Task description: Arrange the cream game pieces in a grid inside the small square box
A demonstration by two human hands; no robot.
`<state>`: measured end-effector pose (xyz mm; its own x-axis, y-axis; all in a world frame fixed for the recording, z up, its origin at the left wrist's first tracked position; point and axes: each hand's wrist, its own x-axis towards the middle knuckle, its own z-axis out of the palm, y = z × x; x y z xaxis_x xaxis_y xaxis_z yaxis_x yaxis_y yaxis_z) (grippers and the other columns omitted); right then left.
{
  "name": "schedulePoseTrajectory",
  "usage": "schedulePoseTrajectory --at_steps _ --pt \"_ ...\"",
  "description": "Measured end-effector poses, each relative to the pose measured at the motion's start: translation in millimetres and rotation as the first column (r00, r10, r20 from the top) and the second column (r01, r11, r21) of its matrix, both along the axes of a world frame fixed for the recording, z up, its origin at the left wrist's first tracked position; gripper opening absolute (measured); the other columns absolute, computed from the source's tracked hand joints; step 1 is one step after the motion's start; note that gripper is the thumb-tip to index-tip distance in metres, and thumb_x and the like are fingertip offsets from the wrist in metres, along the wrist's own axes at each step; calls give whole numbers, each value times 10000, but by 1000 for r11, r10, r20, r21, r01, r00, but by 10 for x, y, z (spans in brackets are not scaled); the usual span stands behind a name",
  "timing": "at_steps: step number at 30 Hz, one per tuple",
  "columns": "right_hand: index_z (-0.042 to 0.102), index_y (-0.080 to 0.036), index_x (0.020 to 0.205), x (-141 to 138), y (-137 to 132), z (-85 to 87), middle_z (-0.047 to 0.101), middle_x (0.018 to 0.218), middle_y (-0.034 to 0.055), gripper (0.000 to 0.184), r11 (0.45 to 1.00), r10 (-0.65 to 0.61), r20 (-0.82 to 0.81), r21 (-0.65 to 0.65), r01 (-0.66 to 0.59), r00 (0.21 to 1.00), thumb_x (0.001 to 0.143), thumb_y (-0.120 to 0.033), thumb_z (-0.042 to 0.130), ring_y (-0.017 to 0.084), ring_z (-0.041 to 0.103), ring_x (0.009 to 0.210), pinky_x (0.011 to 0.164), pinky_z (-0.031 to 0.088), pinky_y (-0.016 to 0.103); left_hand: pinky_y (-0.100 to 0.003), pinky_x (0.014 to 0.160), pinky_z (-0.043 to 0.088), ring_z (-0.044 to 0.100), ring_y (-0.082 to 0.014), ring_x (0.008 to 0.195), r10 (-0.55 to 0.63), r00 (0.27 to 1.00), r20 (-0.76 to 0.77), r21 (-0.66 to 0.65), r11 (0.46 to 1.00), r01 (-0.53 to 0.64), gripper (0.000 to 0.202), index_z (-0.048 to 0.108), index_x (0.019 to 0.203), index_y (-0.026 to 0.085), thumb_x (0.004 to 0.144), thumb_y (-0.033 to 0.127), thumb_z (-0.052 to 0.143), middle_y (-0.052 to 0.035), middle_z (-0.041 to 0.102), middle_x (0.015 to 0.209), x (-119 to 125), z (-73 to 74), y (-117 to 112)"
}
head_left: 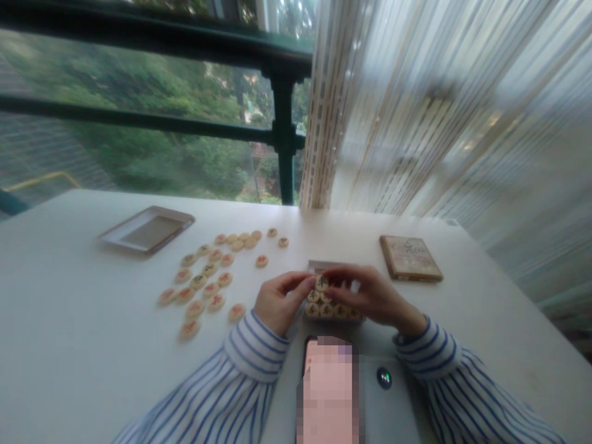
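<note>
Between the fingertips of my left hand (283, 301) and my right hand (372, 293) is a round xiangqi piece (322, 282) with a black character. Both hands pinch it, one from each side, above a small box (319, 265). Inside the box, several more black-marked pieces (327, 310) lie in rows, face up. My right fingers hide part of the box. Left of my hands, loose xiangqi pieces (216, 301) are scattered on the white table (106, 345), some with red characters, some with dark ones, a few showing no clear mark.
A shallow tray-like lid (152, 246) lies at the back left. To the right rests a flat brown box (411, 259) with writing. In front of me are a phone (309, 357), its screen blurred, and a pale flat device (393, 407). Behind the table are a window and a string curtain (319, 123).
</note>
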<state>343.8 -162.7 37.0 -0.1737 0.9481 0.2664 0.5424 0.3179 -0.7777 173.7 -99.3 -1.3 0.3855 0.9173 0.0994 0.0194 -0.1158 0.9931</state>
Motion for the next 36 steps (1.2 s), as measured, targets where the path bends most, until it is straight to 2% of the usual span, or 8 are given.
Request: schedulePoseTrajectory --at_steps 10,20,26,31,36 --pt "609 -175 1007 0 -7 42 655 833 33 257 996 12 130 82 -23 991 788 -302 568 118 577 728 673 459 238 -290 706 497 640 -185 709 14 1000 -11 11 1000 -14 230 693 768 149 647 344 672 -59 708 737 14 -17 -13" --pt "609 -188 984 46 -17 66 654 844 37 235 993 -14 281 114 -19 960 769 -279 587 129 583 758 708 444 253 -294 712 499 640 -185 713 -7 995 -99 73 997 14 253 690 800 143 672 356 645 -67 708 752 18 -26 -23" --pt "615 -187 994 127 -28 98 652 823 40 249 997 -30 368 72 4 929 778 -305 576 129 577 733 694 439 262 -281 706 499 635 -166 691 102 980 -168 157 985 -75 228 691 786 156 686 350 625 -40 704 733 6 9 -9" --pt "630 -200 986 233 -31 141 651 809 37 239 1000 -17 469 25 6 883 776 -300 574 132 574 729 692 428 271 -276 683 496 621 -158 674 215 956 -202 223 960 -168 231 683 771 166 704 369 596 -27 692 710 -13 -29 31" --pt "647 -213 938 304 -46 187 635 823 38 192 999 -32 577 14 29 816 779 -287 568 134 552 742 682 409 267 -270 645 489 607 -155 663 217 936 -277 255 956 -146 258 675 793 169 708 391 575 -29 685 715 -19 -84 60"
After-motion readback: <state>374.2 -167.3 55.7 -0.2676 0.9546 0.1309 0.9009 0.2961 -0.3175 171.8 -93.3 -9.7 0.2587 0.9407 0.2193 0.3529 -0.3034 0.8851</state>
